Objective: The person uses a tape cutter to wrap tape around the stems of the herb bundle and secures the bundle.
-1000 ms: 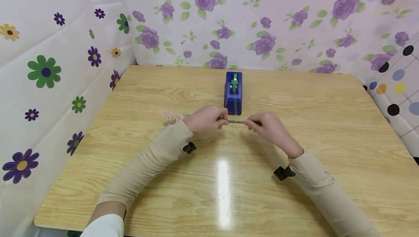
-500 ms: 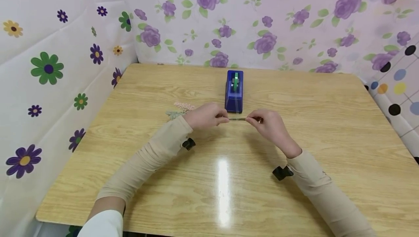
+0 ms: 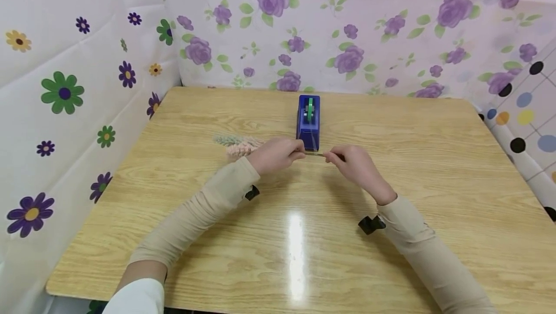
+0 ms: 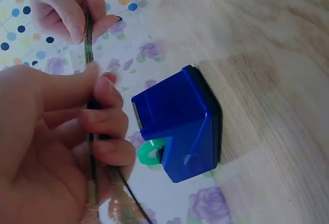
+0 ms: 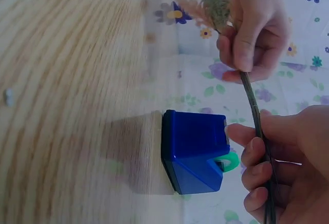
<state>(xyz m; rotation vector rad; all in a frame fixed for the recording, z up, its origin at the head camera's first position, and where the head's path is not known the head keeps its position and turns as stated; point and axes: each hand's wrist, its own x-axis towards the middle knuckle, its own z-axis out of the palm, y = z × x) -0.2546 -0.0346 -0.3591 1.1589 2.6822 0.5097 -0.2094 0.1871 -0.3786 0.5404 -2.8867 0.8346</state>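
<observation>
A bunch of pink and pale green flower sprigs lies crosswise in front of a blue tape dispenser. My left hand grips the bunched stems close below the flower heads. Toward the other end of the stems, my right hand holds them with thumb and curled fingers. A short stretch of stem shows between the hands, level with the dispenser's toothed cutter. A faint clear strip runs from the dispenser toward that stretch. The dispenser carries a green-cored roll.
The wooden table spreads around the hands, with a bright light reflection near its front. Flower-printed sheets hang behind and to the left; a dotted sheet borders the right side. Each wrist wears a small black camera.
The bunch has turned about its stems: pink was above green half a second ago, and green is above now. Both hands have shifted slightly toward the dispenser.
</observation>
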